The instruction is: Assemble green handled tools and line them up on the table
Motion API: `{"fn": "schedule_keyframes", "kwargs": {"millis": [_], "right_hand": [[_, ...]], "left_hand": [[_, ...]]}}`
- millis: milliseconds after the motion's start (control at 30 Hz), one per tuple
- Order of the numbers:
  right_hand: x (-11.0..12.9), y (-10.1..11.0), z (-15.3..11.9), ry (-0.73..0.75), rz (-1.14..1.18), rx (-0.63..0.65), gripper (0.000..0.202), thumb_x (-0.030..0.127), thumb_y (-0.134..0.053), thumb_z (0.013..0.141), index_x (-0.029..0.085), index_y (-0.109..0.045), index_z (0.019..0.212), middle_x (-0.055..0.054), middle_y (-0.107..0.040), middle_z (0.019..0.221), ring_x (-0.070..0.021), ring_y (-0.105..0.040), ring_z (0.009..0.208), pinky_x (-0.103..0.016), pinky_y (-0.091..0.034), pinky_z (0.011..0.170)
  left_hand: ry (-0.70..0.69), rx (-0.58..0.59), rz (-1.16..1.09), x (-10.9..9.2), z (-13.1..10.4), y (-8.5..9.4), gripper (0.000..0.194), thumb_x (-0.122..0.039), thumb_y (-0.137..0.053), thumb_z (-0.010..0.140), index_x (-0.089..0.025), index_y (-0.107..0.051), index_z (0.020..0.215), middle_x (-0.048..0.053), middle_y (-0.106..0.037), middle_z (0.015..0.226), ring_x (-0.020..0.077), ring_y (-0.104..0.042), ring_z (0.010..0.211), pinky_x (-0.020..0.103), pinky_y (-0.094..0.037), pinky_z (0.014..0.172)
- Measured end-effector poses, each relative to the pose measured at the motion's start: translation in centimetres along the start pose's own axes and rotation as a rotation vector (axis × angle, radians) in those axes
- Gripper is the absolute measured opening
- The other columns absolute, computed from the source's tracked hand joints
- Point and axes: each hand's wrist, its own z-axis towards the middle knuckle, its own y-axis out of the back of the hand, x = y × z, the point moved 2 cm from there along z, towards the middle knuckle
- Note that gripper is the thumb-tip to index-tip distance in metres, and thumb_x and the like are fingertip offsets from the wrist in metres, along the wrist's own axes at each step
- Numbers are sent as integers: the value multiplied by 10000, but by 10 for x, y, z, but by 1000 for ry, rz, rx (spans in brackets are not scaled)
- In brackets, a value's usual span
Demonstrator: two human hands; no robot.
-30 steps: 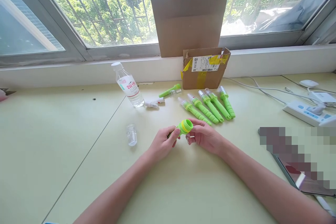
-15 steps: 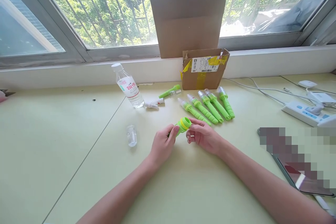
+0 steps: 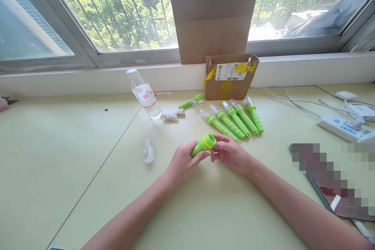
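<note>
Head view: left hand (image 3: pixel 187 160) around green tube (image 3: pixel 201 145) (base hidden).

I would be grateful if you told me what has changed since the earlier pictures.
The left hand has shifted its thumb from across the green tube to its near side, uncovering more of the barrel. Nothing was visibly let go. The right hand stays beside the threaded mouth; the clear cap and water bottle stayed put.

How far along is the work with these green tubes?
Five green tubes with clear tops on look done. The left hand holds an open tube, the right hand beside its mouth. Seemingly left: that tube lacks a top; a clear cap and, farther back, a green piece lie loose.
</note>
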Motion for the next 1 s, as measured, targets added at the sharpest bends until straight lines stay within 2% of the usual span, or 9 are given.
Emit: {"fn": "schedule_keyframes", "kwargs": {"millis": [200, 400, 467, 567, 633, 700, 833, 1000], "right_hand": [[2, -1, -1, 4, -21, 17, 229, 182, -639, 786, 198, -671, 1012, -10, -604, 758, -117, -572, 610, -288, -498, 618], [3, -3, -1, -21, -30, 73, 202, 187, -621, 795, 186, -667, 992, -26, -606, 798, -129, -581, 648, -307, -507, 639], [3, -3, 0, -21, -24, 70, 214, 209, -623, 803, 192, -665, 1012, -32, -609, 831, -131, -583, 661, -309, -509, 641], [4, -3, 0, -11, -12, 56, 225, 241, -630, 810, 199, -661, 1029, -34, -609, 862, -129, -584, 666, -306, -506, 639], [4, -3, 1, -4, -2, 45, 222, 254, -637, 810, 201, -661, 1025, -25, -604, 837, -124, -582, 649, -302, -500, 634], [4, -3, 1, 2, 7, 29, 210, 257, -647, 805, 201, -662, 1007, -13, -598, 796, -119, -577, 634, -296, -493, 625], [4, -3, 2, 5, 9, -2, 191, 262, -662, 799, 197, -667, 978, -3, -591, 742, -114, -572, 629, -282, -483, 618], [3, -4, 0, 8, 1, -7, 209, 262, -668, 788, 198, -667, 987, -4, -599, 741, -116, -568, 624, -292, -486, 624]], "left_hand": [[0, 51, -57, 1, 0, -1, 351, -454, -451, 873, -154, -551, 723, -47, -387, 587, 83, -327, 552, 213, -271, 521], [-49, 130, -137, -2, 0, 0, 358, -443, -414, 900, -153, -558, 746, -42, -414, 615, 81, -327, 558, 212, -276, 524], [-15, 85, -102, 0, 0, -1, 305, -439, -473, 869, -163, -528, 753, -46, -419, 628, 86, -348, 570, 210, -286, 524], [29, -58, -14, 7, 2, -1, 275, -417, -580, 799, -182, -461, 722, -59, -388, 621, 89, -348, 574, 208, -292, 523], [17, -160, 56, 9, 2, -1, 297, -407, -605, 781, -186, -435, 679, -64, -357, 598, 88, -322, 565, 210, -291, 528], [-19, -230, 120, 9, 2, -2, 268, -404, -595, 795, -187, -474, 695, -56, -393, 612, 94, -340, 582, 215, -306, 554], [-17, -234, 198, 6, -1, -4, 235, -416, -502, 860, -197, -505, 775, -44, -459, 642, 99, -360, 576, 220, -306, 558], [13, -156, 211, 5, -3, -6, 318, -451, -404, 893, -205, -362, 695, -71, -337, 547, 93, -256, 510, 222, -246, 509]]}}
